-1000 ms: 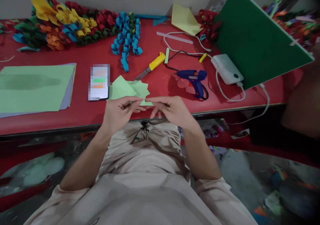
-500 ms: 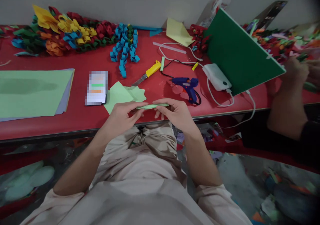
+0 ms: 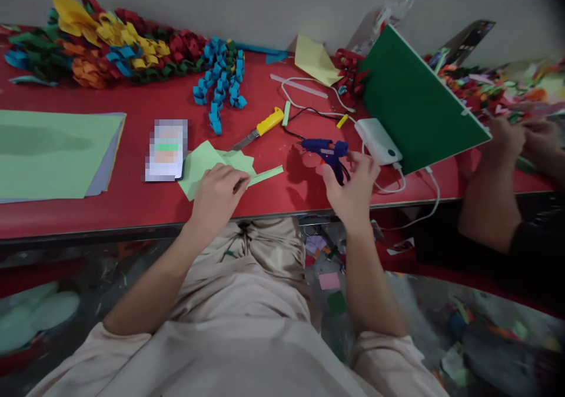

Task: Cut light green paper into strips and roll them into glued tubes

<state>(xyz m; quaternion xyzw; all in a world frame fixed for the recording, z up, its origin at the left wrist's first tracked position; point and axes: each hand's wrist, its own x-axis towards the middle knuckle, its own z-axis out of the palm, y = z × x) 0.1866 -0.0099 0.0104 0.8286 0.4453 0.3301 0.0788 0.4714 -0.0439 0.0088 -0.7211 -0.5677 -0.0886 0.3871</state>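
My left hand (image 3: 219, 194) is closed on one end of a narrow light green paper strip (image 3: 267, 175), which points to the right over the red table. Under and behind that hand lie light green paper pieces (image 3: 196, 164). My right hand (image 3: 353, 188) has its thumb and fingers apart around the handle of a blue glue gun (image 3: 325, 147) lying on the table. A yellow-handled cutter (image 3: 270, 122) lies behind the strip, its blade toward the green pieces.
A phone (image 3: 166, 150) and large green sheets (image 3: 53, 153) lie left. Blue paper chains (image 3: 216, 79) stand behind. A white power bank (image 3: 377, 141) with cables and a leaning green board (image 3: 415, 103) are right. Another person's hands (image 3: 512, 138) work beyond it.
My right hand has let go of the green strip and moved right to the glue gun. My left hand keeps the strip, now held by one end. The view has shifted slightly.
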